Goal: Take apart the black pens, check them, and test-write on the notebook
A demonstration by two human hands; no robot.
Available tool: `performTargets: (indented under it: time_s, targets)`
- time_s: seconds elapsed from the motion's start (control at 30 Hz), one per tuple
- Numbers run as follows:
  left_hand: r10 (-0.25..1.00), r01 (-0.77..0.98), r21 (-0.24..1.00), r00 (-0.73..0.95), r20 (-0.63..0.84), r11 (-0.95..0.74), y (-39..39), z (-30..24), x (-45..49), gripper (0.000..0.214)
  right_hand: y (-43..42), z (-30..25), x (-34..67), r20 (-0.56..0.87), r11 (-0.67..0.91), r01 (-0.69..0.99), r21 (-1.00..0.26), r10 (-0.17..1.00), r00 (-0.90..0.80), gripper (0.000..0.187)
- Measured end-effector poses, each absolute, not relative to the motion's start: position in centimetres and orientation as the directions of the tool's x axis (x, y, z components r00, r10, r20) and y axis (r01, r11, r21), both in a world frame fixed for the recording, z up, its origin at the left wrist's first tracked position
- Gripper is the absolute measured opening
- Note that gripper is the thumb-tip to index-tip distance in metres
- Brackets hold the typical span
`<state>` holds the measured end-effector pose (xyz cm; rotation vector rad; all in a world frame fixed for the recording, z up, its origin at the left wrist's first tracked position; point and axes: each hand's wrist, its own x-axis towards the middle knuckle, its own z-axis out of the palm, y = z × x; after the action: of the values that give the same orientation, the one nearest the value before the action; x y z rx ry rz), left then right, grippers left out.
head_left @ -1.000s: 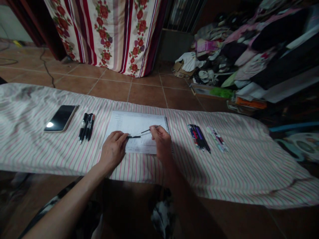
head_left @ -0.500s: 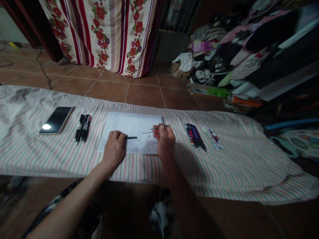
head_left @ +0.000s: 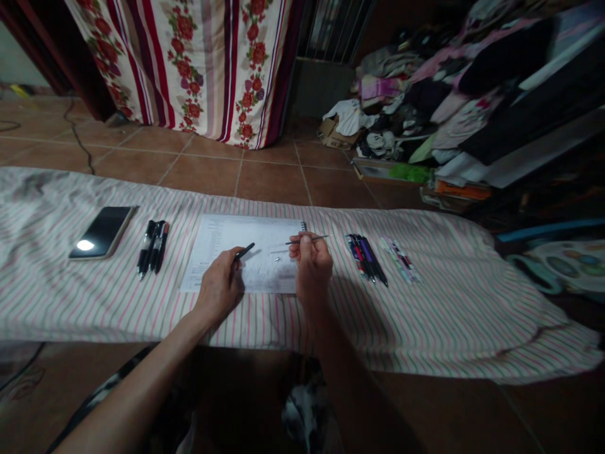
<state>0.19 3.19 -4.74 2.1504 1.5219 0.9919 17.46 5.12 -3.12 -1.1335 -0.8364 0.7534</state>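
Note:
My left hand is closed on a black pen barrel, its far end tilted up off the page. In my right hand, thumb and fingers pinch a thin dark pen refill, held nearly level. Below both hands lies a spiral notebook with a printed white page. A tiny shiny pen tip rests on that page between the hands. The lower part of the barrel is hidden in my left palm.
A phone and a group of black pens lie to the left on the striped cloth. Dark and purple pens and light patterned pens lie to the right. Beyond are a floral curtain and piled clothes.
My left hand has picked the black barrel up from lying along the page and now holds it tilted upward. My right hand keeps the refill in nearly the same place.

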Motion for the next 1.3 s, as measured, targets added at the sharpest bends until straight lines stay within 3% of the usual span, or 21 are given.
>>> performTargets:
  time_s: [0.4,1.3]
  targets:
    - [0.907,0.718,0.567,0.235,0.350,-0.404,2.86,-5.25,0.63,0.025,4.54,-2.48,17.45,0.254,0.266,0.032,-0.963,0.867,0.429,0.015]
    - [0.901,0.715,0.555,0.269,0.341,-0.424,2.74,-5.00,0.71,0.025,4.33,-2.55,17.45,0.262,0.262,0.055,-0.964,0.882,0.392,0.015]
